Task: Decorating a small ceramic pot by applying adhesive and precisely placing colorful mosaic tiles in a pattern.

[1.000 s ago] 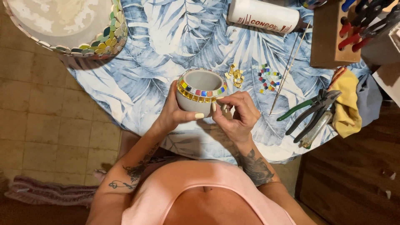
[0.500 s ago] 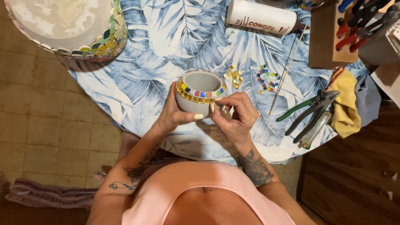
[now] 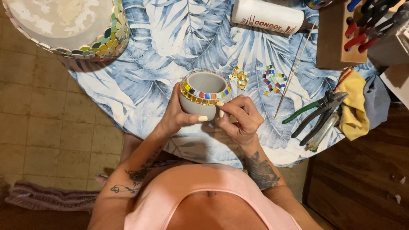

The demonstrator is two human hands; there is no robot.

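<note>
A small grey round pot (image 3: pixel 204 85) with a band of coloured mosaic tiles under its rim is held above the table's near edge. My left hand (image 3: pixel 177 115) wraps around its left side and grips it. My right hand (image 3: pixel 240 117) presses its fingertips against the pot's right side, just below the tile band; whether a tile sits under the fingers is hidden. Loose yellow tiles (image 3: pixel 239 76) and a cluster of mixed coloured tiles (image 3: pixel 272 79) lie on the cloth just behind the pot.
Blue leaf-print cloth (image 3: pixel 170 38) covers the round table. A large mosaic-edged bowl (image 3: pixel 64 25) stands at the back left. A white glue bottle (image 3: pixel 266 17), a thin stick (image 3: pixel 294 64), green-handled nippers (image 3: pixel 313 110), a yellow rag (image 3: pixel 353 106) and a wooden tool block (image 3: pixel 336 34) lie to the right.
The pot and both hands have stayed almost in place. My right fingertips have shifted slightly along the pot's side.
</note>
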